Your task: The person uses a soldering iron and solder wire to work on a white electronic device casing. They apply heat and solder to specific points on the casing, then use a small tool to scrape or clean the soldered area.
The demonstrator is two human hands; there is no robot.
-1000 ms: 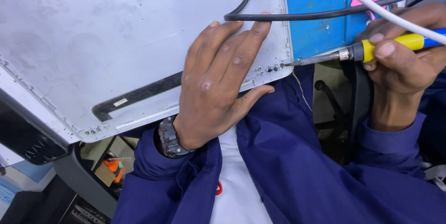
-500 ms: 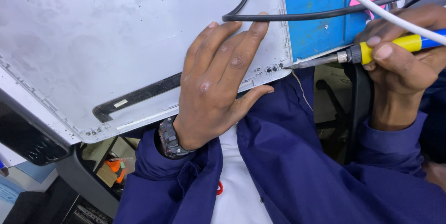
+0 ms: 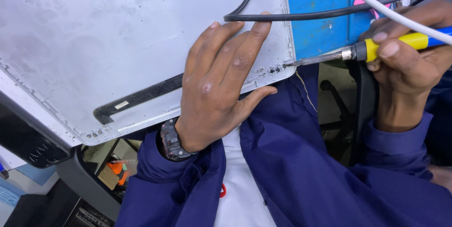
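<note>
Nearest us, our dark blue jacket sleeves (image 3: 301, 170) fill the lower view, leaving open room only below the panel's near edge. Our left hand (image 3: 221, 81), fingers spread, presses flat on the pale grey plastic laptop cover (image 3: 103, 34), beside its rounded near corner. Our right hand (image 3: 405, 57) pinches the yellow-handled soldering iron (image 3: 372, 50) off the cover's right edge; its metal tip touches that corner, just beside our left thumb. Beyond, a blue perforated work mat (image 3: 329, 24) lies under a black cable (image 3: 310, 16) and a white cable (image 3: 376, 6).
</note>
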